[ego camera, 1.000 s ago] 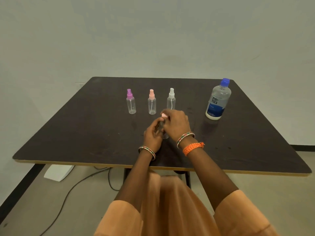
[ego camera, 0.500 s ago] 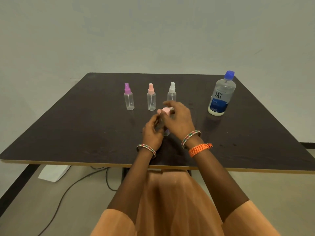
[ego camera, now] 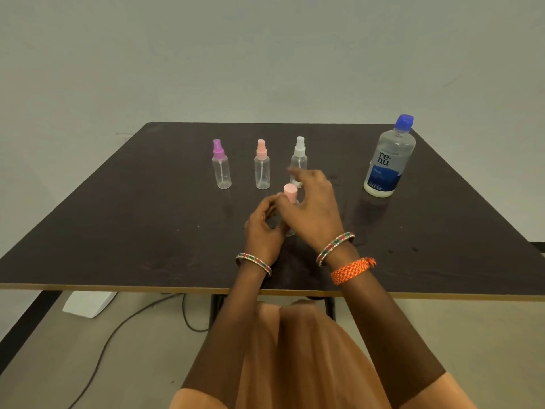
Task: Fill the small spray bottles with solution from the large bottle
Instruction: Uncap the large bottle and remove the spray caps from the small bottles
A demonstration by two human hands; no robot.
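My left hand (ego camera: 262, 228) grips a small clear spray bottle (ego camera: 290, 231) with a pink cap (ego camera: 290, 192), upright on the dark table (ego camera: 118, 219) near the front middle. My right hand (ego camera: 315, 208) hovers over it with fingers spread; its thumb lies by the cap's left side and the cap top shows. Behind stand three small clear spray bottles in a row: purple-topped (ego camera: 221, 169), pink-topped (ego camera: 262, 169) and white-topped (ego camera: 299, 157), the last partly hidden by my fingers. The large solution bottle (ego camera: 387, 163), blue cap on, stands at the right rear.
The table's front edge runs just below my wrists. Under the table lie a white box (ego camera: 88, 304) and a dark cable (ego camera: 118, 329) on the floor. A plain wall rises behind the table.
My right hand has loosened from the pink cap and its fingers have spread, so the cap now shows. The left hand keeps its hold on the bottle. The camera has tipped slightly.
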